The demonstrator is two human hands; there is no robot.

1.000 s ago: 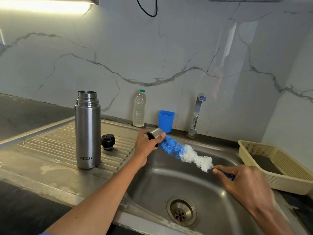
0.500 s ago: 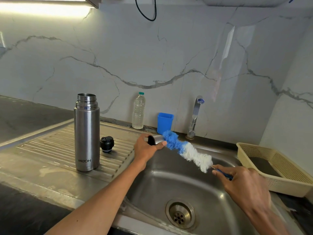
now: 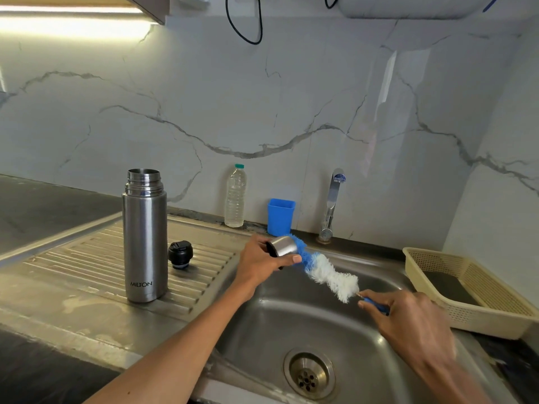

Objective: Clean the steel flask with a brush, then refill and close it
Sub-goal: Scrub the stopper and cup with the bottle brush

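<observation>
Fingers [image 3: 294,259] of the left hand [image 3: 259,262] curl round the small steel cup-lid [image 3: 282,246], while the right hand [image 3: 408,319] pinches the brush [image 3: 326,271] by its blue handle; over the last second the blue tip has pushed deeper into the lid, so the lid is being scrubbed (the body apparently waits its turn). The steel flask [image 3: 145,237] stands upright on the drainboard [image 3: 73,266], long axis vertical, open mouth up, its black stopper [image 3: 180,254] just beside it.

**Count around the sink**

Sink [image 3: 291,322] as landmark. On its left drainboard: one steel flask [image 3: 144,237], one black stopper [image 3: 180,254]. Behind: one plastic bottle [image 3: 235,196], one blue cup [image 3: 281,216], one tap [image 3: 331,205]. Right: one basket [image 3: 472,313]. Above the basin: one brush [image 3: 326,271], one steel cap [image 3: 282,246], two hands — left [image 3: 259,265], right [image 3: 408,325].
</observation>
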